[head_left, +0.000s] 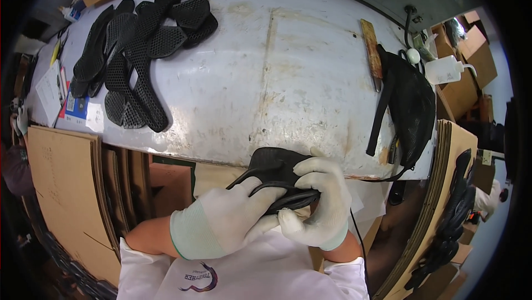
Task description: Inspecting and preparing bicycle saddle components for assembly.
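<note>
In white knit gloves, both my hands grip a soft, dark black piece (275, 165) at the table's near edge. It is folded or curved, with smooth edges; its exact kind is unclear. My left hand (244, 206) closes on its left and lower side, fingers over the edge. On the other side, the fingers of my right hand (324, 200) curl around it, thumb pressed in near the lower rim. Part of the piece lies hidden behind the fingers. Far left on the table is a loose pile of black perforated, sole-shaped pieces (147, 42).
A white worktable (310, 72) with brown stains stretches ahead. At its right lie a wooden-handled tool (372, 50), a black mesh bag (413, 106) and a white squeeze bottle (445, 70). Cardboard sheets (64, 189) stand below left. Papers (50, 92) lie far left, near another person's gloved hand (22, 120).
</note>
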A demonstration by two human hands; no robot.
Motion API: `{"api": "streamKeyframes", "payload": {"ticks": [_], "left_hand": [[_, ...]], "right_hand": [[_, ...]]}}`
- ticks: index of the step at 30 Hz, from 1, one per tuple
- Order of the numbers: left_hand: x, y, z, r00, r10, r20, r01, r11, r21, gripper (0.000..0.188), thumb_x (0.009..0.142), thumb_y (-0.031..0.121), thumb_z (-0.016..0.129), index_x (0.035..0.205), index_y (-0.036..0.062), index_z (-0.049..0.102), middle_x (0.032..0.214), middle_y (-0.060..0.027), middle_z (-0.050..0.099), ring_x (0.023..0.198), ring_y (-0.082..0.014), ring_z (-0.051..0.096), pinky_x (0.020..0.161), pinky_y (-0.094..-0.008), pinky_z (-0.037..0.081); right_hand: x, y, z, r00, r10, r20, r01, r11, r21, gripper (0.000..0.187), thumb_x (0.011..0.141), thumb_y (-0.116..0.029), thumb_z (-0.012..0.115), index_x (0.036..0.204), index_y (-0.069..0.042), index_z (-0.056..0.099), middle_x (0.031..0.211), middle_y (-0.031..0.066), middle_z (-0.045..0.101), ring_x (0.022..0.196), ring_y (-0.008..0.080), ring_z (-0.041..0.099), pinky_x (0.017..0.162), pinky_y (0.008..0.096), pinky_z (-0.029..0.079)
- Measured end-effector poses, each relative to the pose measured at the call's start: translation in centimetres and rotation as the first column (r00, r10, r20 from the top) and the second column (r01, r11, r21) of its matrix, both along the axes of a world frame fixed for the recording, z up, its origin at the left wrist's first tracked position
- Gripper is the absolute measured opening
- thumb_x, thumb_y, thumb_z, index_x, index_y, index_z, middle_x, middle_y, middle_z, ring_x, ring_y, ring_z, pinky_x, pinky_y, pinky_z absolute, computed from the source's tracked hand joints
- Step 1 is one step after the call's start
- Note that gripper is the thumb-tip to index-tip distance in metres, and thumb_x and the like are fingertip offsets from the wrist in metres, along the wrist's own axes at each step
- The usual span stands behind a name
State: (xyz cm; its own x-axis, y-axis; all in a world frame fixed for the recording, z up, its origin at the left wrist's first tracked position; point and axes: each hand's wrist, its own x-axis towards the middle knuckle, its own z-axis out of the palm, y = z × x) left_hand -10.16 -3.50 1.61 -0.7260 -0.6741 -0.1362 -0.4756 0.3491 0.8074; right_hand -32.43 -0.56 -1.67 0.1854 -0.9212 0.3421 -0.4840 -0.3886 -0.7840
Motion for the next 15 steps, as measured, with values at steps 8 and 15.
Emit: {"api": "streamKeyframes", "payload": {"ticks": [8, 15], "left_hand": [[0.2, -0.1, -0.3, 0.996, -0.094, -0.005, 0.094, 0.995, -0.034, 0.044, 0.100, 0.022, 0.063, 0.136, -0.0035, 0.057, 0.110, -0.0167, 0.064, 0.096, -0.0300, 0.068, 0.067, -0.0363, 0.059], [0.2, 0.1, -0.9, 0.997, -0.063, -0.050, 0.054, 0.984, -0.170, 0.041, 0.099, 0.027, 0.064, 0.132, 0.0019, 0.065, 0.113, -0.0152, 0.065, 0.097, -0.0276, 0.067, 0.066, -0.0347, 0.059]], "right_hand": [[0.9, 0.6, -0.1, 0.993, -0.114, 0.017, 0.113, 0.992, 0.049, 0.035, 0.065, -0.018, 0.080, 0.091, -0.003, 0.061, 0.101, 0.0180, 0.064, 0.083, 0.0342, 0.065, 0.100, 0.0574, 0.053], [0.0, 0.2, -0.7, 0.996, -0.002, 0.093, 0.000, 1.000, 0.018, 0.027, 0.073, -0.020, 0.071, 0.092, -0.004, 0.063, 0.109, 0.0177, 0.064, 0.098, 0.0338, 0.062, 0.110, 0.0621, 0.042]]}}
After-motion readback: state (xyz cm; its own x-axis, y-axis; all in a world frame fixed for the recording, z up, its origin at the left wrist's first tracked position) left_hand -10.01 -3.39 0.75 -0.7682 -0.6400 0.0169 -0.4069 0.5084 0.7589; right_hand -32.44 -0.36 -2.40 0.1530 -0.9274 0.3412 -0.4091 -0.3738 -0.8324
